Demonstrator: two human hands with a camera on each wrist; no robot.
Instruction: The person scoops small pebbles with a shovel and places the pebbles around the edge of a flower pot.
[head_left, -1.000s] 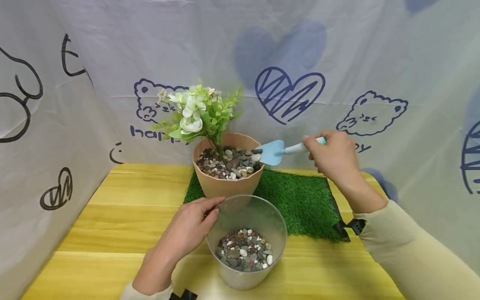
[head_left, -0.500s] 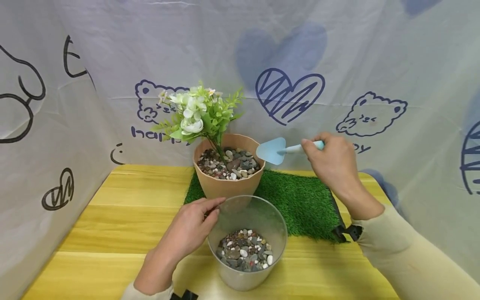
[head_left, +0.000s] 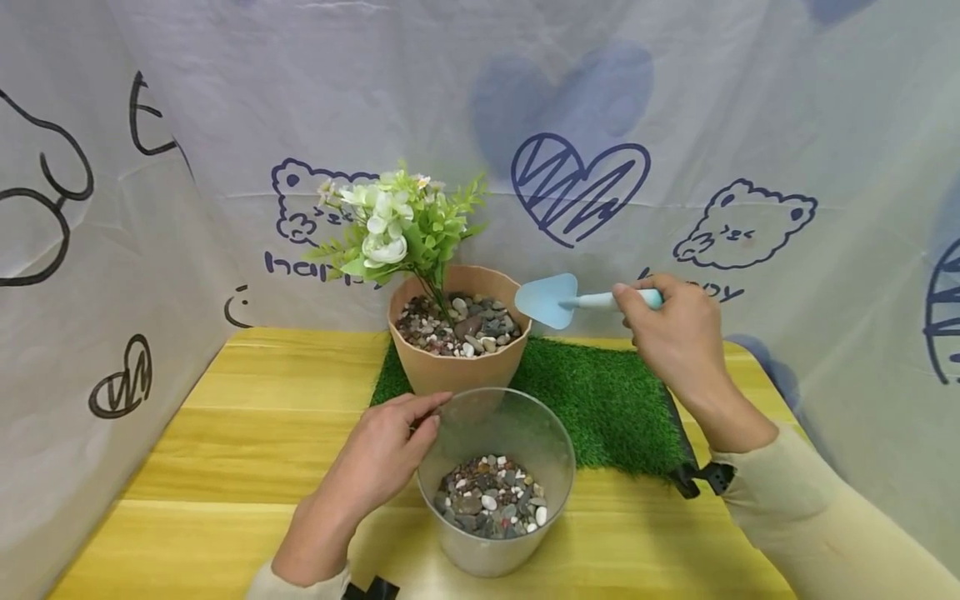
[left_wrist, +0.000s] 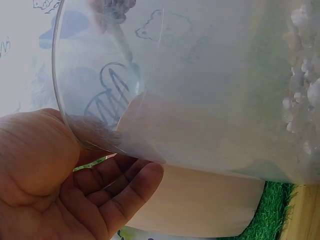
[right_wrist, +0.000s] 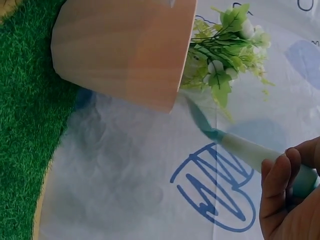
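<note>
My right hand (head_left: pixel 678 333) grips the pale handle of a light blue trowel (head_left: pixel 547 301), whose blade hovers at the right rim of a peach flower pot (head_left: pixel 457 375). No stones show on the blade. Inside the pot, white flowers with green leaves (head_left: pixel 397 229) stand among mixed pebbles (head_left: pixel 480 325). My left hand (head_left: pixel 378 454) pinches the left rim of a clear plastic bucket (head_left: pixel 487 558) between thumb and fingers; the left wrist view shows the rim in that grasp. More small stones (head_left: pixel 495 500) cover the bucket's bottom. In the right wrist view the trowel blade (right_wrist: pixel 200 117) is seen edge-on beside the pot.
A green artificial grass mat (head_left: pixel 600 408) lies under the pot and stretches right. Both rest on a yellow wood-grain table (head_left: pixel 247 442). Behind and at the sides hangs a white cloth (head_left: pixel 420 92) with drawn hearts and bears. The bucket stands in front of the pot.
Stones at the trowel's tip one second ago have left the blade. The trowel tilted and then drew slightly right with my right hand. My left hand stays at the bucket's rim.
</note>
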